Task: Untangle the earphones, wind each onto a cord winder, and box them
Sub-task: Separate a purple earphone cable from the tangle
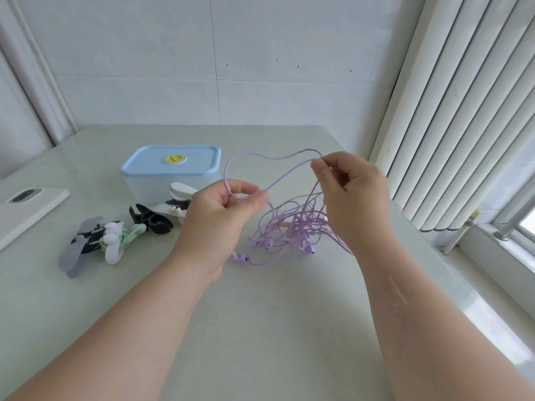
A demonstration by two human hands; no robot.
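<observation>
A tangle of purple earphones (pixel 292 230) hangs above the pale table (pixel 260 314) between my hands, with its earbuds touching the surface. My left hand (pixel 220 215) pinches a cord loop at its lower end. My right hand (pixel 353 192) pinches the same loop higher up, above the tangle. The loop arches up between the two hands. A clear box with a blue lid (pixel 170 169) stands closed at the back left. In front of it lie a black cord winder (pixel 149 219), a white cord winder (pixel 181 195), and grey and white winders with green earphones (pixel 130 234) wound on.
A white phone (pixel 27 206) lies face down at the table's left edge. Vertical blinds (pixel 463 111) and a window sill run along the right side. A tiled wall stands behind the table.
</observation>
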